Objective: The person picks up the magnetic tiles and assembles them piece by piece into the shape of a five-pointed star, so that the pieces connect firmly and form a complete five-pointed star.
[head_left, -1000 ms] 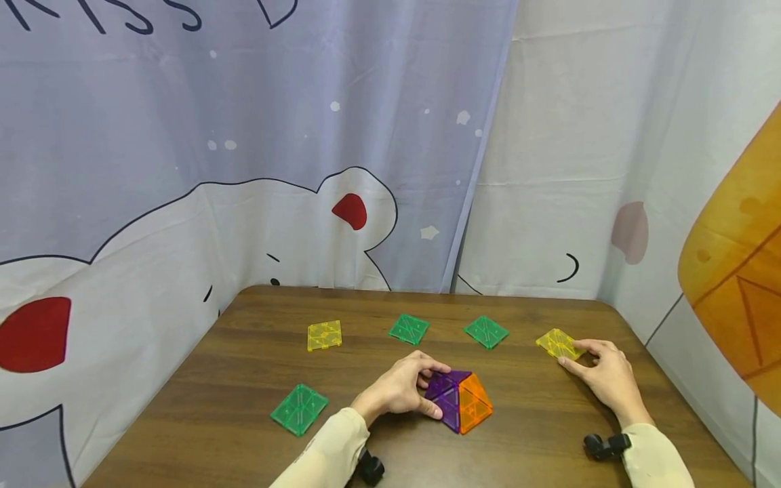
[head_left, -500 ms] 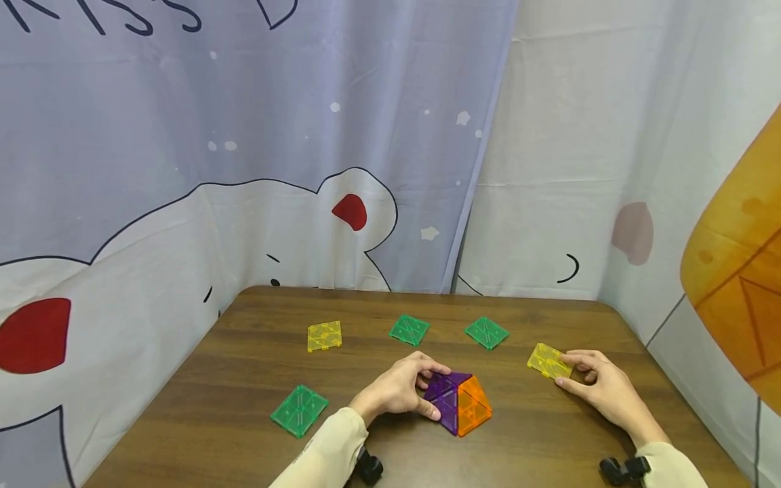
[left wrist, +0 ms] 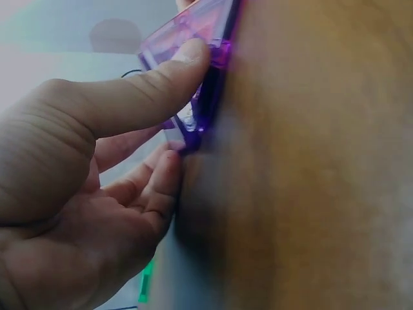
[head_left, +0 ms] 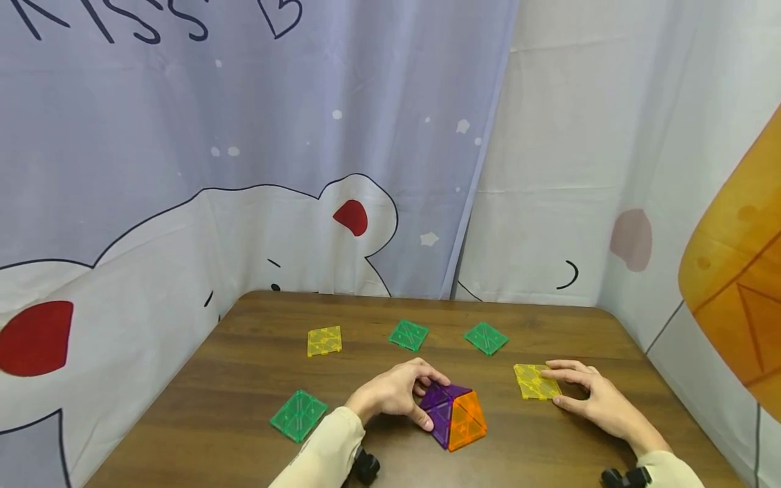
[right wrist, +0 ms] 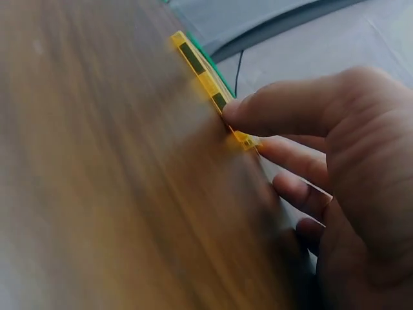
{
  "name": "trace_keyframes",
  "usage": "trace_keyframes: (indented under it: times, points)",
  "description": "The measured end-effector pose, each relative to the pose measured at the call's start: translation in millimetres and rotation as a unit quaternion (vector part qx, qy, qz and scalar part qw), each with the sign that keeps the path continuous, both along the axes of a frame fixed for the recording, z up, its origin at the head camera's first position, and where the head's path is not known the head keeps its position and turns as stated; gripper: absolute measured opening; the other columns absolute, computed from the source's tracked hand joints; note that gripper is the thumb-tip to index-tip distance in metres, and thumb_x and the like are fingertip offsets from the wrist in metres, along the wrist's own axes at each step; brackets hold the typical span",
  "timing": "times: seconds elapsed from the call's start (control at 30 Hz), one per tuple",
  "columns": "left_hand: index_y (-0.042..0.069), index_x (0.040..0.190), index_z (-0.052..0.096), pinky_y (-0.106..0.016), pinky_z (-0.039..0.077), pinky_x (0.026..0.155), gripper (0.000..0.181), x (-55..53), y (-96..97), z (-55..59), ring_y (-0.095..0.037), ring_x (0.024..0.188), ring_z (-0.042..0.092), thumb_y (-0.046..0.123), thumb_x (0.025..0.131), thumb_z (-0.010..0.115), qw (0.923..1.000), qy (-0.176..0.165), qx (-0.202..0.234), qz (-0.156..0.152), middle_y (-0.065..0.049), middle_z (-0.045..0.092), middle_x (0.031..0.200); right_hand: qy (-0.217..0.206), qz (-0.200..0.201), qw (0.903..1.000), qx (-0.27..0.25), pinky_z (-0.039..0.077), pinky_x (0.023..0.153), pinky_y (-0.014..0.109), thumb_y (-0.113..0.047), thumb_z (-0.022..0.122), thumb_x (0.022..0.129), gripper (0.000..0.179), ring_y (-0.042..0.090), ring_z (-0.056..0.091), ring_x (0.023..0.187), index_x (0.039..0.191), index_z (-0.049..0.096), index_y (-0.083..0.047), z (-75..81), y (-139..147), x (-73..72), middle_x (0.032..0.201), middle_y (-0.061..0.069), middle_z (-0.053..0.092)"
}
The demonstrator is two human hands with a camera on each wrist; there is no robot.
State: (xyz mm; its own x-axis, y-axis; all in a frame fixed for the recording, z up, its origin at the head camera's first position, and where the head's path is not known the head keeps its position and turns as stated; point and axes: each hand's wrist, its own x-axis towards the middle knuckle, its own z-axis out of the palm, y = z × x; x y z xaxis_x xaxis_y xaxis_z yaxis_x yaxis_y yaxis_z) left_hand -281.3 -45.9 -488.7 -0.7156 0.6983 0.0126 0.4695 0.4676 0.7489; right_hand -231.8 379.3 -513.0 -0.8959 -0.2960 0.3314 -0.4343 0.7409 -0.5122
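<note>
My left hand (head_left: 396, 392) grips a low, raised shape of triangular magnetic tiles, purple (head_left: 439, 415) on the near-hand side and orange (head_left: 467, 421) on the other. In the left wrist view the thumb lies against a purple tile (left wrist: 222, 55), with fingertips by its lower corner. To the right, my right hand (head_left: 588, 401) pinches the corner of a translucent yellow square magnetic tile (head_left: 532, 381). Seen from the right wrist, the yellow tile (right wrist: 205, 77) is edge-on, low over the wooden table, the thumb at its near edge. Whether it touches the table I cannot tell.
Two green square tiles (head_left: 409, 335) (head_left: 486, 337) and a yellow square tile (head_left: 325, 341) lie along the back of the wooden table (head_left: 244, 379). Another green tile (head_left: 299, 415) lies left of my left hand. Printed curtains (head_left: 421, 169) hang behind the table.
My right hand has brought the yellow tile left and toward me, turning it on the way. The left hand keeps its grip; the purple and orange shape has shifted slightly toward me.
</note>
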Motion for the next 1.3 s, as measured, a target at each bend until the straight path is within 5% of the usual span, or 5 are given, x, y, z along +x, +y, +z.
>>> trace_keyframes:
  times: [0.23, 0.37, 0.83, 1.07, 1.3]
  points:
    - [0.02, 0.119, 0.07, -0.028, 0.051, 0.086, 0.038, -0.5, 14.5, 9.9, -0.011, 0.098, 0.062, 0.043, 0.09, 0.072, 0.9994, 0.029, 0.011, 0.014, 0.009, 0.066, 0.111, 0.007, 0.032, 0.9994, 0.007, 0.037, 0.091, 0.041, -0.026, 0.074, 0.09, 0.043, 0.02, 0.039, 0.123, 0.132, 0.064, -0.028, -0.8, -12.0, -0.8, 0.137, -0.001, 0.053]
    - [0.017, 0.116, 0.072, -0.026, 0.05, 0.083, 0.034, -1.3, 32.7, 14.9, -0.004, 0.089, 0.061, 0.043, 0.095, 0.065, 0.9967, 0.063, 0.023, 0.046, 0.014, 0.068, 0.099, 0.002, 0.048, 0.9988, 0.004, 0.039, 0.092, 0.038, -0.024, 0.074, 0.09, 0.043, 0.015, 0.041, 0.12, 0.132, 0.064, -0.029, -1.1, -20.2, -2.7, 0.134, -0.006, 0.056]
    - [0.016, 0.11, 0.076, -0.024, 0.052, 0.083, 0.039, 2.0, 101.4, 20.4, -0.007, 0.096, 0.065, 0.038, 0.078, 0.085, 0.9866, 0.095, -0.05, 0.123, 0.008, 0.073, 0.103, 0.009, 0.069, 0.9976, 0.005, 0.042, 0.09, 0.035, -0.032, 0.073, 0.091, 0.044, 0.013, 0.045, 0.117, 0.133, 0.063, -0.03, -1.1, -34.2, -6.5, 0.14, -0.007, 0.055]
    - [0.023, 0.099, 0.079, -0.022, 0.051, 0.075, 0.039, 4.4, 116.8, 17.7, -0.003, 0.08, 0.06, 0.034, 0.065, 0.095, 0.9765, 0.106, -0.087, 0.166, 0.013, 0.069, 0.088, -0.017, 0.04, 0.9991, -0.004, 0.044, 0.092, 0.039, -0.037, 0.075, 0.089, 0.045, 0.011, 0.046, 0.117, 0.132, 0.064, -0.032, -2.7, -33.0, -4.4, 0.125, -0.01, 0.058]
    - [0.027, 0.086, 0.08, -0.021, 0.048, 0.067, 0.03, 4.9, 123.8, 14.9, -0.001, 0.07, 0.054, 0.031, 0.061, 0.097, 0.9716, 0.124, -0.088, 0.181, 0.016, 0.065, 0.076, 0.009, 0.052, 0.9982, -0.027, 0.043, 0.091, 0.027, -0.031, 0.076, 0.088, 0.04, 0.012, 0.05, 0.112, 0.128, 0.066, -0.028, -3.3, -33.2, -3.9, 0.122, -0.011, 0.062]
